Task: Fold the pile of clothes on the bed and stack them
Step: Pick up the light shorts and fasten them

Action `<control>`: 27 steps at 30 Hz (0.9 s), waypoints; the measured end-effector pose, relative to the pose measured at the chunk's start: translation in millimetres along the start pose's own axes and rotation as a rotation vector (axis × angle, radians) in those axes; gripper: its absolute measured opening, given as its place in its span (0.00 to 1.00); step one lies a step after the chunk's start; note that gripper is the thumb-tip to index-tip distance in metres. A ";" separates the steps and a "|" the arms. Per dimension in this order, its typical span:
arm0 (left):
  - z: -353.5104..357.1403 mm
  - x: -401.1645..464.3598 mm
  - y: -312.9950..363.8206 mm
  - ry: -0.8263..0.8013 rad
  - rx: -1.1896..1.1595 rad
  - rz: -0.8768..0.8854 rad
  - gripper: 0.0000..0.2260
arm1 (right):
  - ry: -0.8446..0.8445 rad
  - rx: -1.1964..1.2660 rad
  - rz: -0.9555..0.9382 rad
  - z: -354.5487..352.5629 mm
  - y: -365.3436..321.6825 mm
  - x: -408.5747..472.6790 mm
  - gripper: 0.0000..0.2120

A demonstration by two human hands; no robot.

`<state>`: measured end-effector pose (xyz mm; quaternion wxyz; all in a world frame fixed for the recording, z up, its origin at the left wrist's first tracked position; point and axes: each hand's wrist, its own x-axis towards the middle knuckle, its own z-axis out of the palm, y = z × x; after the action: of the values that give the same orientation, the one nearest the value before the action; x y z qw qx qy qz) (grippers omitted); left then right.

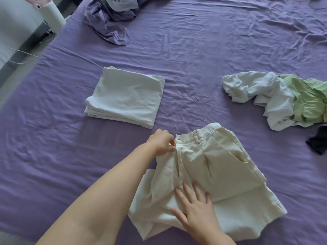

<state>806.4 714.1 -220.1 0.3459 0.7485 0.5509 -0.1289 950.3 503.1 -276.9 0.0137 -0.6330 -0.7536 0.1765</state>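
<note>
- The right hand [196, 207] lies low in the frame, just right of centre, fingers straight and spread, pressing flat on the cream trousers [221, 167]; its wrist is cut off by the bottom edge.
- The trousers are partly folded on the purple sheet [194, 50], waistband toward the centre of the frame, legs doubled under the top part; how many layers lie beneath is hidden.
- The left hand [162, 144] reaches in from the lower left, fingers curled, pinching the trousers' edge just below the waistband; the fingertips are tucked against the cloth and hard to make out.
- Left of centre, apart from the trousers, lies a folded white stack [125, 98]; the number of pieces in it cannot be told.
- At the right edge sits an unfolded heap, a white garment [254, 87] tangled with a green one [307, 101], partly cut off by the frame.
- Below it a dark garment [318, 140] shows only in part.
- At the top left lies a crumpled purple and grey pile [109, 20], cut off by the top edge.
- In the upper left corner, off the bed, stands a white fan [51, 13], only partly in view.
</note>
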 end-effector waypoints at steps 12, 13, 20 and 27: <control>-33.5 -21.5 12.7 -0.130 -0.217 0.214 0.04 | 0.116 0.087 -0.107 -60.7 0.7 60.0 0.26; -30.7 -20.1 11.7 -0.083 -0.198 0.201 0.04 | 0.075 0.090 -0.091 -58.8 -0.1 58.0 0.27; 7.0 -1.5 -9.4 0.077 -0.332 0.046 0.05 | -0.042 -0.010 -0.007 -16.1 -4.1 59.2 0.30; 15.9 5.5 -19.0 0.000 -0.290 0.059 0.08 | -0.095 -0.007 0.052 -6.7 -9.5 56.2 0.33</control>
<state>794.0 710.5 -242.0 0.4539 0.7065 0.5417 -0.0378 931.9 557.4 -279.4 -0.0291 -0.6431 -0.7375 0.2042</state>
